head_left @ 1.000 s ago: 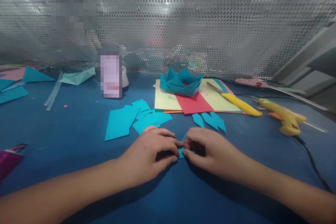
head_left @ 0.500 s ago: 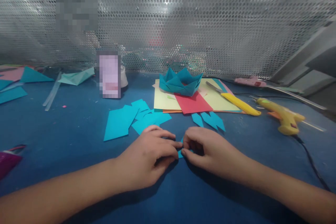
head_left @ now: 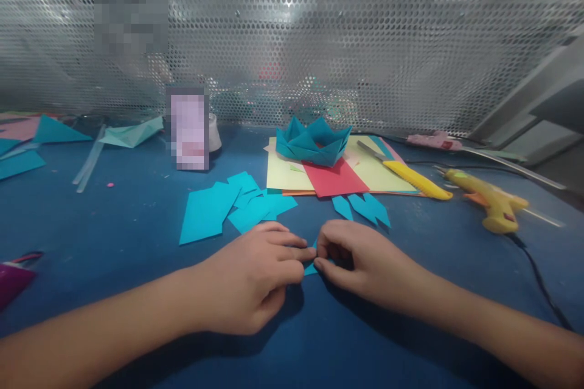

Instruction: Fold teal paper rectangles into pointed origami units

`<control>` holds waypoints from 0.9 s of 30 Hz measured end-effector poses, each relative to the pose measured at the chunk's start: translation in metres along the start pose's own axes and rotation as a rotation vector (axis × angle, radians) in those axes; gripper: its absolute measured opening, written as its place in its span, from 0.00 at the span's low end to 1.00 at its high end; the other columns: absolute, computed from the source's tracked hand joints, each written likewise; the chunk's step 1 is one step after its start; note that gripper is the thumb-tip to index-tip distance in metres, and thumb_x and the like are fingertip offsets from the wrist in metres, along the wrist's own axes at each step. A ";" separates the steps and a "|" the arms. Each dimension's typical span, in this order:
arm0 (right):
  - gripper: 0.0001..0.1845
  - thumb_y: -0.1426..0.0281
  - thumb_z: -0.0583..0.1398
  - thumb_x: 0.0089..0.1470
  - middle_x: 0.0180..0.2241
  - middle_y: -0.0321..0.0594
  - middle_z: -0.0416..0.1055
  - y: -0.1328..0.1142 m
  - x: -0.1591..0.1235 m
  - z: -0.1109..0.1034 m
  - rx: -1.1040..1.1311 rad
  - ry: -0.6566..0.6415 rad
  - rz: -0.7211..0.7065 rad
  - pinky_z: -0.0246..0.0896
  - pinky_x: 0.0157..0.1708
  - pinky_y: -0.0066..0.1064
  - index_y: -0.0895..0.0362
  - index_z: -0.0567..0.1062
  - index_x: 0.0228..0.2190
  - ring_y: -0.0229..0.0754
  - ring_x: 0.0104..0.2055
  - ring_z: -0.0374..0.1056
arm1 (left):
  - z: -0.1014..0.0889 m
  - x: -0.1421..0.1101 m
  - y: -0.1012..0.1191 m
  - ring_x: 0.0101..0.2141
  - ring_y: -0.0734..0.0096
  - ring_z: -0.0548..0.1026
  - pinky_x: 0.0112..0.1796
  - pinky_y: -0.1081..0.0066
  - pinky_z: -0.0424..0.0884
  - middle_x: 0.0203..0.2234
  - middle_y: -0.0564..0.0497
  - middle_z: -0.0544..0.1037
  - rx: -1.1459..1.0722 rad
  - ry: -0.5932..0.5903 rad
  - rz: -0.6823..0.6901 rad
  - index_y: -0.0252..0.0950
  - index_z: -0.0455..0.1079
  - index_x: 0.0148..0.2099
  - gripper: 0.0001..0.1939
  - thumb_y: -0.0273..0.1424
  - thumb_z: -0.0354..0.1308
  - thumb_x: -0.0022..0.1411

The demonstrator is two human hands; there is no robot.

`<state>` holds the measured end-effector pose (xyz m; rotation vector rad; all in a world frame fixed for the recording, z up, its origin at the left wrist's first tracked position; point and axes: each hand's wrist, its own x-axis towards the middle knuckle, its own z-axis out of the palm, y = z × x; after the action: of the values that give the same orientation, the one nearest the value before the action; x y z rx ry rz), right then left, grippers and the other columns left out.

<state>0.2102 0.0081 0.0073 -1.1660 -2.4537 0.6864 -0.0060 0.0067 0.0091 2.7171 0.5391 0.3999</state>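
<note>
A small piece of turquoise paper (head_left: 311, 269) lies on the blue tabletop between my hands, mostly covered by them. My right hand (head_left: 365, 258) is curled, with thumb and forefinger pinching the paper's edge. From the other side my left hand (head_left: 260, 273) rests with its fingers stretched out, fingertips touching the paper. Its thumb is tucked low, apart from the paper. Beyond the left hand several cut turquoise paper pieces (head_left: 207, 214) lie in a loose overlapping pile. Smaller notched turquoise cut-outs (head_left: 368, 208) sit just past my right hand.
A folded turquoise paper crown shape (head_left: 314, 144) stands on stacked coloured sheets (head_left: 285, 176), beside a red paper (head_left: 337, 179). A yellow utility knife (head_left: 417, 180) and yellow glue gun (head_left: 497, 200) with a cord lie right. Clear glue sticks (head_left: 89, 161) lie left. A perforated metal panel (head_left: 292, 30) rises behind.
My left hand has drawn slightly back to the left, its thumb moving away from the paper and its fingers straightening. My right hand keeps its pinch in nearly the same place.
</note>
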 end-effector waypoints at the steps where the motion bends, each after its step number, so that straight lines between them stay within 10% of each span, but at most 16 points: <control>1: 0.07 0.79 0.58 0.47 0.22 0.31 0.61 0.000 0.000 0.000 0.002 -0.006 0.003 0.50 0.24 0.25 0.57 0.66 0.24 0.34 0.23 0.57 | 0.000 -0.001 0.000 0.51 0.60 0.70 0.53 0.58 0.60 0.52 0.46 0.74 -0.004 0.002 -0.003 0.35 0.66 0.35 0.10 0.18 0.50 0.53; 27: 0.06 0.75 0.59 0.49 0.25 0.32 0.62 0.002 -0.002 0.005 0.010 -0.022 0.061 0.50 0.27 0.27 0.56 0.65 0.29 0.36 0.27 0.57 | 0.004 -0.003 0.003 0.49 0.60 0.72 0.53 0.57 0.59 0.51 0.47 0.74 0.097 0.034 0.003 0.34 0.70 0.44 0.11 0.22 0.48 0.62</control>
<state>0.2101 0.0061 0.0023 -1.2405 -2.4386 0.7310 -0.0062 0.0013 0.0059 2.8091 0.5780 0.4315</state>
